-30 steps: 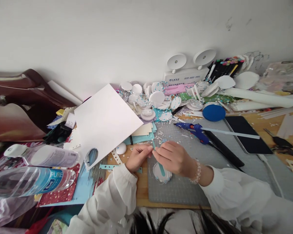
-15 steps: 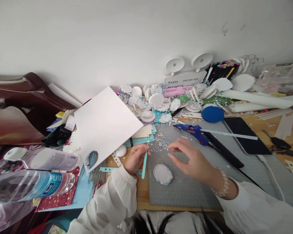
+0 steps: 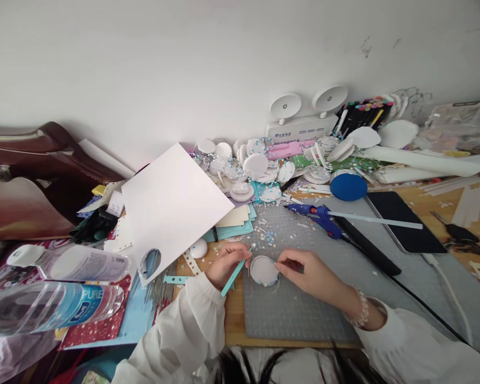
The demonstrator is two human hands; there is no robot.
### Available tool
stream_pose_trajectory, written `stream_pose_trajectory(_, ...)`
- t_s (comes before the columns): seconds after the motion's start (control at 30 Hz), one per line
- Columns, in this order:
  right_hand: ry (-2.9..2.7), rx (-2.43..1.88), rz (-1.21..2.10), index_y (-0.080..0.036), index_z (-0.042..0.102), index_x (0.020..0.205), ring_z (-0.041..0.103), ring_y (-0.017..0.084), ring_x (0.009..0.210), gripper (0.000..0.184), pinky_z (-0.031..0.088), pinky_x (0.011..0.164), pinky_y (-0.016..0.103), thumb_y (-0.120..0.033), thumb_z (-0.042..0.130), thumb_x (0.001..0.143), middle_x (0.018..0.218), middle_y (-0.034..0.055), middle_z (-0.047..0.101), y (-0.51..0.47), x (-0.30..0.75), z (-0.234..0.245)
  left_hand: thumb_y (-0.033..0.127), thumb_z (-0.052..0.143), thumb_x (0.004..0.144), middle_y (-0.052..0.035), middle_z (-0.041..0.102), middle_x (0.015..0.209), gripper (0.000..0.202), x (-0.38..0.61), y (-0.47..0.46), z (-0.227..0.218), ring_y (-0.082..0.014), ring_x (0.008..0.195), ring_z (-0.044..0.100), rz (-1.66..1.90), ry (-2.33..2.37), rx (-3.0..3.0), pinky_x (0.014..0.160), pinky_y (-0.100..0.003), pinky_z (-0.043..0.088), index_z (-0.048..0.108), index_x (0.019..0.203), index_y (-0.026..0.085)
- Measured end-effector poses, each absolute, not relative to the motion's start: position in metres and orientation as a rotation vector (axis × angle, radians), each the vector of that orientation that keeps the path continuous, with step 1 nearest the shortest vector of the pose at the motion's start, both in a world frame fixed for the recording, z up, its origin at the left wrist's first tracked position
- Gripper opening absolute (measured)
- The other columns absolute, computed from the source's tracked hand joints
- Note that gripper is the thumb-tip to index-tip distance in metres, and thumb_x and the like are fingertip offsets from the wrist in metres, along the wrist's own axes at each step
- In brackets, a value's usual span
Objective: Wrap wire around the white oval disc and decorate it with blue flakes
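My left hand (image 3: 229, 262) is closed around a slim, flat teal stick (image 3: 232, 278), slanting from lower left to upper right. A tiny pale piece shows by the stick's upper tip. Just right of those fingers is a round white disc (image 3: 264, 271) with bits of blue and white along its rim. My right hand (image 3: 304, 269) pinches at the disc's right edge; the exact contact is hidden by the fingertips. Beyond the disc, small blue and white star or flower pieces (image 3: 269, 237) lie scattered on the grey cutting mat (image 3: 300, 320).
A blue glue gun (image 3: 324, 217) with a glue stick rests on the mat, near a phone (image 3: 406, 221) and a round blue pad (image 3: 348, 186). Decorated white discs (image 3: 256, 166) pile up behind. To the left are a white board (image 3: 176, 202) and a water bottle (image 3: 56, 305).
My right hand has come down and closed at the disc's edge. The disc has shifted away from me. The teal stick in my left hand has tilted, its lower end swinging left.
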State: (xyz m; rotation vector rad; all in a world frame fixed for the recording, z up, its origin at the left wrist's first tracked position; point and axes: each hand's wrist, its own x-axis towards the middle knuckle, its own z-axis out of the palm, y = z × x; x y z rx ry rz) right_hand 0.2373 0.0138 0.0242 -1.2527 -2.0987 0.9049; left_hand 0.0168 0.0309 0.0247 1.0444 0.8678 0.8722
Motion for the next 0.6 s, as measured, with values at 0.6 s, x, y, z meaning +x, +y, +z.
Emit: stream_pose_trajectory(0.6, -1.836, -1.772, -0.149, -0.015, 0.055, 0.093, 0.055, 0.034, 0.089, 0.025, 0.043, 0.079, 0.05, -0.038, 0.054, 0.082, 0.088, 0.0161, 0.06, 0.055, 0.309, -0.006, 0.034, 0.065, 0.071, 0.0007, 0.045, 0.049, 0.033, 0.017, 0.032, 0.026, -0.0126, 0.055, 0.04, 0.892, 0.939, 1.146, 0.058, -0.028, 0.029, 0.057, 0.045, 0.016)
